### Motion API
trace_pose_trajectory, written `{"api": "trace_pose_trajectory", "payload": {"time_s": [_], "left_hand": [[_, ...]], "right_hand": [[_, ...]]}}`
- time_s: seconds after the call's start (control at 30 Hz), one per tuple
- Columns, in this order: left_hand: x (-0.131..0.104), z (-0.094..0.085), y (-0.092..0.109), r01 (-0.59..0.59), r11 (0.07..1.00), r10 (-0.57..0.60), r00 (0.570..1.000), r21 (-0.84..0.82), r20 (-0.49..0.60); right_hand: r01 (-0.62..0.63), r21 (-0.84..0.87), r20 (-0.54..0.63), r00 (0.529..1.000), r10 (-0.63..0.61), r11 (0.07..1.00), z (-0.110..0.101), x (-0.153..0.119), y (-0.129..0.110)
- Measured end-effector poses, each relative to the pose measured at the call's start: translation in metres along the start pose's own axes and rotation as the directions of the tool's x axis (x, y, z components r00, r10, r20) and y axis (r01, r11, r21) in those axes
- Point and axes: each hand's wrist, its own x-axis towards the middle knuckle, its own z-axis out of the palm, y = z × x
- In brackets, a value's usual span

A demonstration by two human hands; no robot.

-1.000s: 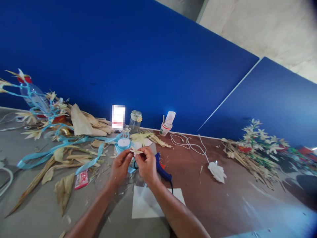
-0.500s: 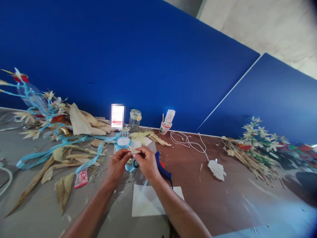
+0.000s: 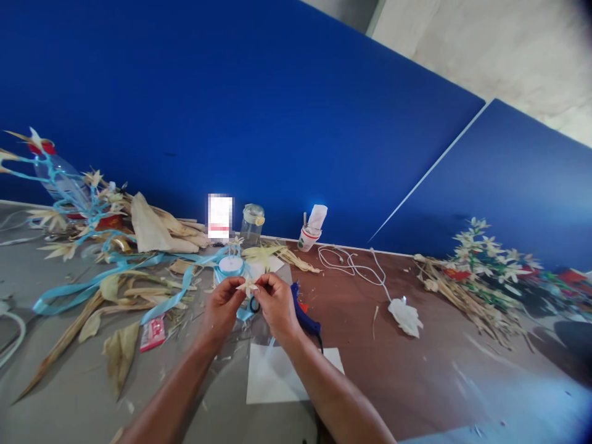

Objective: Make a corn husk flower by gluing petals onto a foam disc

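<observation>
A small pale star-shaped flower (image 3: 247, 285) is pinched between my two hands above the middle of the table. My left hand (image 3: 223, 306) grips its left side with thumb and finger, and my right hand (image 3: 277, 304) grips its right side. Just beyond my fingers stands a roll of light blue ribbon (image 3: 230, 266). A blue glue gun (image 3: 305, 313) lies right of my right hand. Under my right forearm is a white sheet (image 3: 272, 376). Dark scissor handles (image 3: 254, 304) show partly between the hands.
Dried husks (image 3: 152, 225) and blue-stemmed flowers (image 3: 95, 206) fill the left side. At the back are a glass jar (image 3: 252, 227) and a white cup (image 3: 309, 238). A white cable (image 3: 354, 265), crumpled tissue (image 3: 405, 316) and white flowers (image 3: 485, 250) lie to the right.
The small flower has turned between my fingertips, and its petals now face the camera more. Both hands have stayed nearly in place.
</observation>
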Motion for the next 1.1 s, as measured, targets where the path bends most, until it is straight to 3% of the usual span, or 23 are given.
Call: {"api": "trace_pose_trajectory", "payload": {"time_s": [0.2, 0.43, 0.5, 0.7, 0.87, 1.1], "left_hand": [[0.000, 0.000, 0.001, 0.001, 1.000, -0.001, 1.000, -0.023, -0.014], [0.001, -0.006, -0.006, 0.087, 0.978, -0.076, 0.995, -0.187, 0.065], [0.001, -0.006, -0.006, 0.103, 0.972, -0.083, 0.991, -0.211, 0.103], [-0.001, -0.003, -0.004, 0.101, 0.977, -0.062, 0.978, -0.189, 0.201], [-0.003, -0.004, -0.004, 0.129, 0.980, -0.087, 0.962, -0.150, 0.260], [-0.006, -0.003, 0.006, 0.166, 0.983, -0.129, 0.930, -0.080, 0.345]], "right_hand": [[-0.019, 0.035, 0.006, 1.000, 0.019, 0.999, 0.003, -0.002, -0.001], [-0.177, 0.208, -0.006, 0.983, 0.182, 0.962, -0.006, 0.007, -0.005], [-0.156, 0.226, -0.005, 0.987, 0.161, 0.962, -0.013, 0.009, -0.012], [0.140, -0.080, 0.105, 0.986, -0.132, 0.987, -0.028, 0.010, -0.036], [0.153, -0.155, 0.275, 0.955, -0.106, 0.976, -0.029, 0.010, -0.036], [0.033, -0.159, 0.251, 0.968, 0.008, 0.987, -0.027, 0.011, -0.031]]}}
